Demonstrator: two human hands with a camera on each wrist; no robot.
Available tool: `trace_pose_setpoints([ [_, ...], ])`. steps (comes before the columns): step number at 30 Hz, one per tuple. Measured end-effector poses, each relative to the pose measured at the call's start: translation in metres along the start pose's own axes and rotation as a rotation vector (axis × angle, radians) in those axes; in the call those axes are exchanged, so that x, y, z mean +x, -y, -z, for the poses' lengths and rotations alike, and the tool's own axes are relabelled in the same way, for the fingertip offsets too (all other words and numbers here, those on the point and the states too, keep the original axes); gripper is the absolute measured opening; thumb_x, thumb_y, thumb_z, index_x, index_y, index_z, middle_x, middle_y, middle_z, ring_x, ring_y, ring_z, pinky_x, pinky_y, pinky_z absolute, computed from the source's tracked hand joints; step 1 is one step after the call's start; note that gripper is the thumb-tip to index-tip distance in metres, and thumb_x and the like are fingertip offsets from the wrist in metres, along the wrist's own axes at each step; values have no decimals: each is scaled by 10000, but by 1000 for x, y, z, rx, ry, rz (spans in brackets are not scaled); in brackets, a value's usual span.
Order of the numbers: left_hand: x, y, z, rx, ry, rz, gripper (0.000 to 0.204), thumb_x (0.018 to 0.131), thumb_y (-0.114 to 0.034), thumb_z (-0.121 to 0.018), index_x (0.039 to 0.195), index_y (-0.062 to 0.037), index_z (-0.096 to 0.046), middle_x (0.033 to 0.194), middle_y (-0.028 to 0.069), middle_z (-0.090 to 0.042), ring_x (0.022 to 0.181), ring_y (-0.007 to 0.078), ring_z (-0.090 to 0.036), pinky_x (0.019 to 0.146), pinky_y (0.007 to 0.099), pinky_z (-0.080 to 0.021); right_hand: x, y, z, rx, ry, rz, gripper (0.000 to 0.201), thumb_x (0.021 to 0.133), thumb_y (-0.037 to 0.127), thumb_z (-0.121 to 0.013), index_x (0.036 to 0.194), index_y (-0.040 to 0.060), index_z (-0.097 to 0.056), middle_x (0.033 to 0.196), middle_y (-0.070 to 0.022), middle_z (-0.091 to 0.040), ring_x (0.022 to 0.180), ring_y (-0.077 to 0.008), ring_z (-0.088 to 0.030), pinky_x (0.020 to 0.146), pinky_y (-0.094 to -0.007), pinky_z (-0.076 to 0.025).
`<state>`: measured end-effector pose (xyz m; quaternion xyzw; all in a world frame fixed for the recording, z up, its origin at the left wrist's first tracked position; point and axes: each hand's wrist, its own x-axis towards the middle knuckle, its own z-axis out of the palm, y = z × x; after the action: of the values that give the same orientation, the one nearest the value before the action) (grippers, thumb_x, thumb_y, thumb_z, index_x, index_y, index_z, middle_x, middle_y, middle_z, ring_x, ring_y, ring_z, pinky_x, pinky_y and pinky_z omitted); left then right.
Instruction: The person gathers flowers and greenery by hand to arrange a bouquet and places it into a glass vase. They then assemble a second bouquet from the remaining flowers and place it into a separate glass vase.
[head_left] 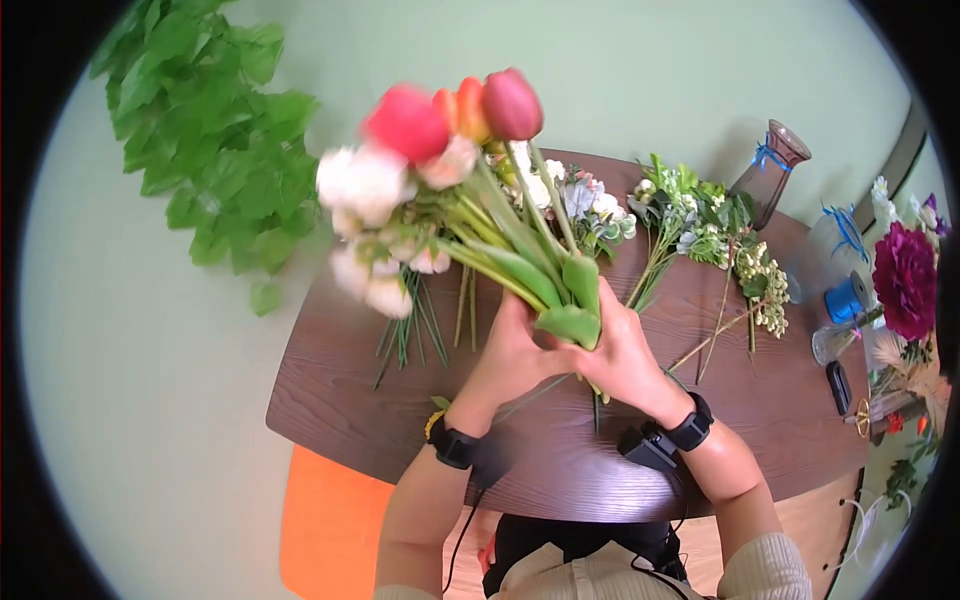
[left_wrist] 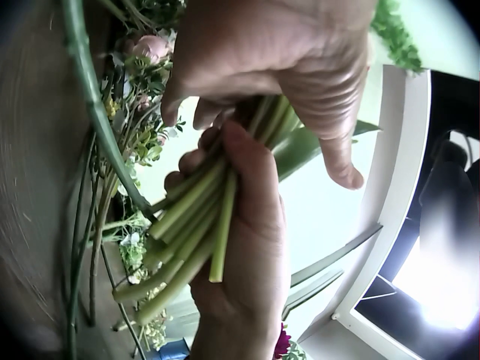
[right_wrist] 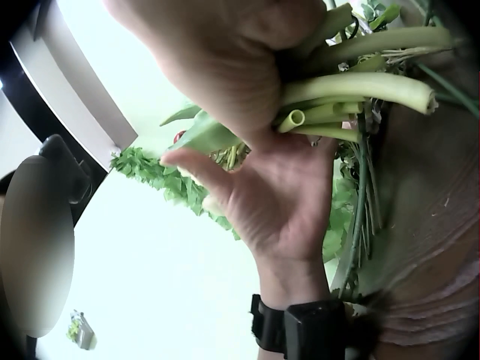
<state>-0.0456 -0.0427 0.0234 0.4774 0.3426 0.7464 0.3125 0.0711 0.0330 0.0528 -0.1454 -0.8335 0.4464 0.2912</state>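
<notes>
A bouquet [head_left: 505, 240] of red, orange and purple tulips with white blooms [head_left: 365, 185] is held up over the table, its heads leaning to the upper left. My right hand [head_left: 625, 345] grips the bundled stems; in the left wrist view its thumb lies across them, and the cut stem ends [left_wrist: 184, 240] stick out below. Against the other side of the bundle is my left hand [head_left: 520, 345]. The right wrist view shows that left palm [right_wrist: 281, 199] facing the stems with its thumb spread away, its fingertips partly hidden behind the stems.
On the brown table [head_left: 340, 370] lie white flowers [head_left: 603, 207], leafy sprays [head_left: 700, 210] and loose stems. A dark vase [head_left: 775, 175] with blue ribbon stands at the back right, near a blue spool [head_left: 847, 297]. Green vine leaves [head_left: 190, 130] hang at the upper left.
</notes>
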Motion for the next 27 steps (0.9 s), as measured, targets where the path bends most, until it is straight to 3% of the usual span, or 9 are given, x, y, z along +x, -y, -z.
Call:
trace_pose_setpoints([
  [2, 0, -5, -2, -34, 2, 151, 937, 556, -249, -825, 1292, -11, -297, 1281, 104, -386, 1130, 181, -411, 941, 328, -351, -3, -4, -5, -50, 5, 118, 522, 686, 78, -647, 1129, 33, -375, 914, -211, -571, 874, -359, -576, 693, -385, -479],
  [4, 0, -6, -7, -6, -36, 32, 737, 621, -145, -780, 1226, -2, -385, 1216, 112, -459, 1046, 162, -471, 883, 301, -404, -4, 1, -11, -245, -30, 128, 553, 669, 88, -644, 1138, 13, -361, 902, -213, -564, 838, -373, -571, 663, -403, -477],
  [7, 1, -16, -20, -140, -317, 97, 576, 681, 11, -655, 1190, -4, -385, 1105, 127, -531, 950, 145, -522, 867, 292, -411, -4, 10, -21, -456, -44, 177, 560, 660, 100, -647, 1112, -49, -351, 868, -188, -526, 774, -351, -565, 617, -400, -473],
  [10, -2, -15, -20, -98, -467, 186, 564, 771, 11, -549, 1265, 3, -275, 1028, 113, -543, 936, 151, -520, 847, 294, -413, -4, 11, -29, -623, -18, 194, 484, 654, 110, -655, 1009, -65, -376, 814, -152, -473, 714, -312, -550, 578, -378, -469],
  [14, -4, -19, -17, -145, -561, 207, 315, 749, 10, -597, 1043, 38, -490, 923, 100, -594, 853, 137, -561, 778, 264, -445, -3, 12, -32, -563, -27, 218, 461, 638, 119, -666, 955, -37, -370, 810, -153, -472, 700, -312, -548, 562, -380, -464],
  [22, -3, -31, 5, -136, -511, 57, 181, 793, -72, -523, 954, 2, -483, 831, 77, -536, 793, 195, -567, 759, 334, -460, -5, 6, 10, -2, 235, 125, 935, 645, 284, -742, 1313, -17, -161, 1227, -236, -381, 1104, -313, -461, 930, -381, -372],
  [24, -2, -45, 10, -117, -481, 49, 234, 803, -82, -483, 1019, -20, -420, 805, 45, -458, 774, 176, -530, 750, 328, -450, -5, -9, 23, -16, 159, 166, 766, 723, 286, -686, 1292, 8, -255, 1182, -209, -457, 1097, -287, -477, 919, -369, -381],
  [26, -3, -56, 21, -443, -380, -16, 263, 814, -85, -449, 1058, -45, -361, 779, 21, -388, 701, 126, -440, 677, 280, -416, -7, -17, 34, -62, 177, 50, 552, 775, 197, -625, 1235, 25, -374, 1095, -137, -542, 1060, -246, -514, 911, -355, -381],
  [27, -3, -58, 26, -443, -370, -9, 263, 814, -85, -449, 1058, -45, -361, 779, 21, -388, 701, 126, -440, 677, 280, -416, -9, -22, 33, -151, 140, 137, 387, 805, 228, -584, 1118, 26, -479, 965, -142, -587, 959, -306, -546, 810, -379, -432],
])
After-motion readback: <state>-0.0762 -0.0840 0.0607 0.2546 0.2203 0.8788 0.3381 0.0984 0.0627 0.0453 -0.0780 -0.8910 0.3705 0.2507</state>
